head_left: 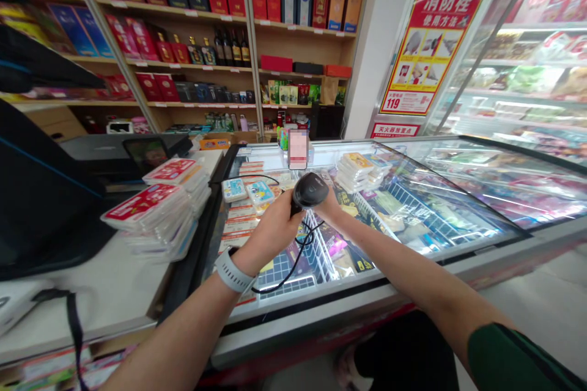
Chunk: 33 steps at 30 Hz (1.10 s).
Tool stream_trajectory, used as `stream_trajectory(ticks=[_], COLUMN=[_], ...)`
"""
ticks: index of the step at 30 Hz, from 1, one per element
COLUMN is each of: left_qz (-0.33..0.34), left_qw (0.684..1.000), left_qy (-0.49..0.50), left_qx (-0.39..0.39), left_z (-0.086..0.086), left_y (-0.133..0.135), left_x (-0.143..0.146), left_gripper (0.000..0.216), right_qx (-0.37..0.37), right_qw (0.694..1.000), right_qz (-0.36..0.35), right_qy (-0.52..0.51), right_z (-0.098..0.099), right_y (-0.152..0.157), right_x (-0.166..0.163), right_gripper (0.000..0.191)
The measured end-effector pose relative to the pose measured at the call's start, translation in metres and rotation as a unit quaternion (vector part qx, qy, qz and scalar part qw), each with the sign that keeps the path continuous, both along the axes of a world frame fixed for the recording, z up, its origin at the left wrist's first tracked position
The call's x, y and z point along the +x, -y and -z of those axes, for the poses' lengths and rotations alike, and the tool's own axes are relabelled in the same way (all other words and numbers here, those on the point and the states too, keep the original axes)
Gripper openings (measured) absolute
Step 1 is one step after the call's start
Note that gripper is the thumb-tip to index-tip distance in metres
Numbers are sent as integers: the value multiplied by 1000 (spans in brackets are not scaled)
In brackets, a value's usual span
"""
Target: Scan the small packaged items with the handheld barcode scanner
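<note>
My left hand [279, 220], with a grey watch strap on the wrist, is wrapped round the grip of a black barcode scanner [310, 189]. The scanner is held above the glass top of a chest freezer [298, 311], and its black cable [300, 250] loops below my hands. My right hand [328, 208] is just beside the scanner's head on the right; its fingers are hidden behind the scanner. Two flat packs with blue and white labels, one of them a pack [260, 193], lie on the glass left of my hands. To the right sits a stack of flat packs [358, 172].
Stacked red-labelled packs [160, 211] stand on the counter [123, 293] at left, near a black monitor [41, 183]. A phone-like screen [298, 149] stands at the freezer's far edge. Shelves [302, 43] of boxes and bottles rise behind; a display fridge [527, 67] is at right.
</note>
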<state>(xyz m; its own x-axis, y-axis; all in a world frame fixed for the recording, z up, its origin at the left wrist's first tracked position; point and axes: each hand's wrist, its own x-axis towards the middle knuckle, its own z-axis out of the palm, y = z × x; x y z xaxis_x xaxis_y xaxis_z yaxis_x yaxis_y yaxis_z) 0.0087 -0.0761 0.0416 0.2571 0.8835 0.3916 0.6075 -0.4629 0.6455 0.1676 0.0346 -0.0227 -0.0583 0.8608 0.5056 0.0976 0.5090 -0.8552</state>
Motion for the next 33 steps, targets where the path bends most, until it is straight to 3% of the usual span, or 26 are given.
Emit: stream_trajectory(ticks=[4,9,33], left_qz=[-5,-21,-38], left_qw=[1000,1000,999], left_qy=[-1,-5,-35], left_qx=[-6,-9,-8], left_z=[2,3,10], left_y=[0,1,-3], left_x=[2,4,5], left_gripper=[33,41,42], right_qx=[-30,-107,-76], right_qw=[996,984,969], right_qz=[81,81,67], right_qy=[-22,-119,-223], right_z=[6,9,-5], right_y=[-2,4,0], right_x=[29,43,42], right_gripper=[23,29,31])
